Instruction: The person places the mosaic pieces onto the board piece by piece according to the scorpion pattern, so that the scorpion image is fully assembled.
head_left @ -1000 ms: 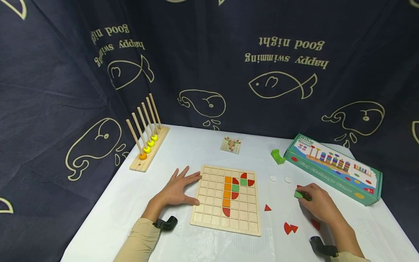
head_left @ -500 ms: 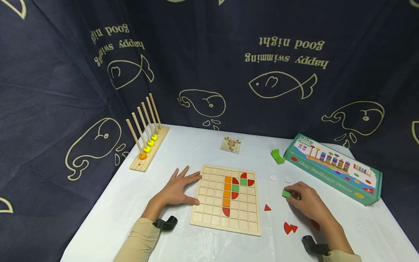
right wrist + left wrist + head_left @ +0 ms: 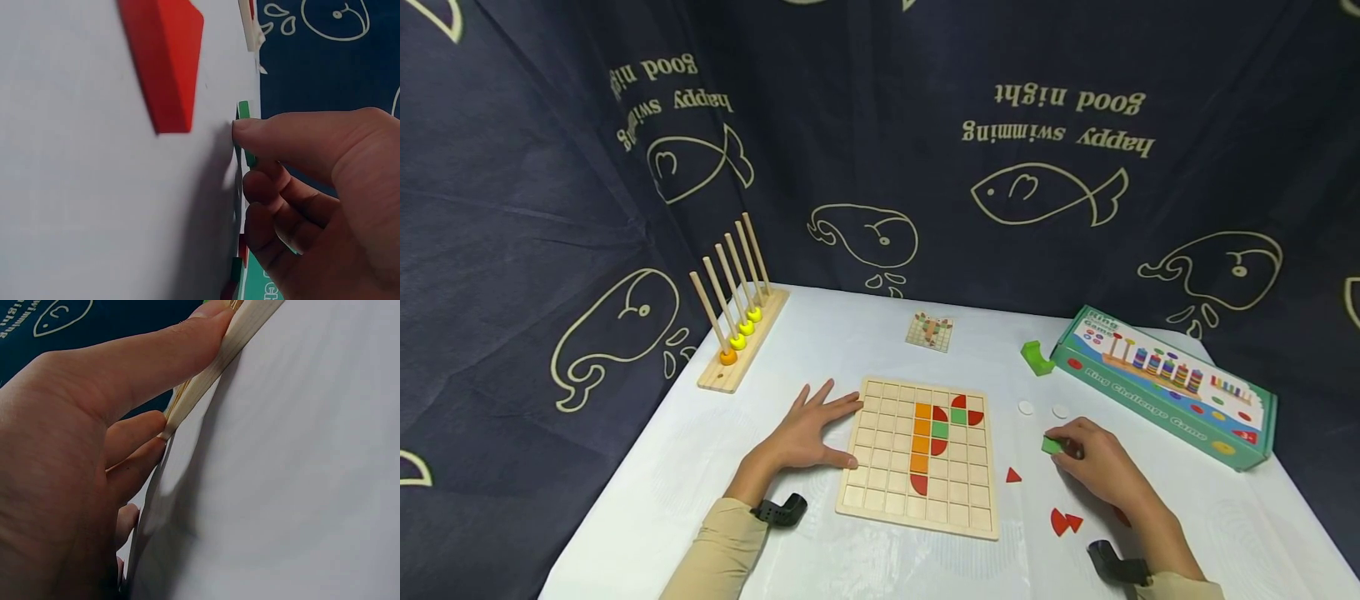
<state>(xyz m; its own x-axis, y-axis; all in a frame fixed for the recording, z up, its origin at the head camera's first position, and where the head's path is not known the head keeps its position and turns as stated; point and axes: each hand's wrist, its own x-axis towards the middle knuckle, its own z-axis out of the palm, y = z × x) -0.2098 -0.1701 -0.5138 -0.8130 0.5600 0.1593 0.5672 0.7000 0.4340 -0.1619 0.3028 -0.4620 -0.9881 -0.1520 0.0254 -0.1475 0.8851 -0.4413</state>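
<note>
A pale wooden grid board [image 3: 880, 502] lies on the white table, with orange squares [image 3: 921, 444], green squares and red quarter-circles set in some cells. My left hand [image 3: 801, 437] rests along the board's left edge, fingers spread, the thumb on its rim in the left wrist view. To the right of the board, my right hand [image 3: 1108, 467] pinches a green square tile [image 3: 1051, 446] between thumb and fingers, low over the table. The right wrist view shows the thumb against the green tile [image 3: 244, 109], with a red piece [image 3: 164, 69] lying nearby.
Red triangles [image 3: 1013, 475], a red quarter-circle [image 3: 1058, 522] and white discs [image 3: 1026, 407] lie right of the board. Behind stand a pattern card [image 3: 929, 332], a green curved piece [image 3: 1037, 358], a Ring Challenge Game box [image 3: 1165, 387] and a peg rack [image 3: 733, 358].
My right hand has moved left across the table with the green tile, slowing over the last half second. My left hand stays on the board's edge.
</note>
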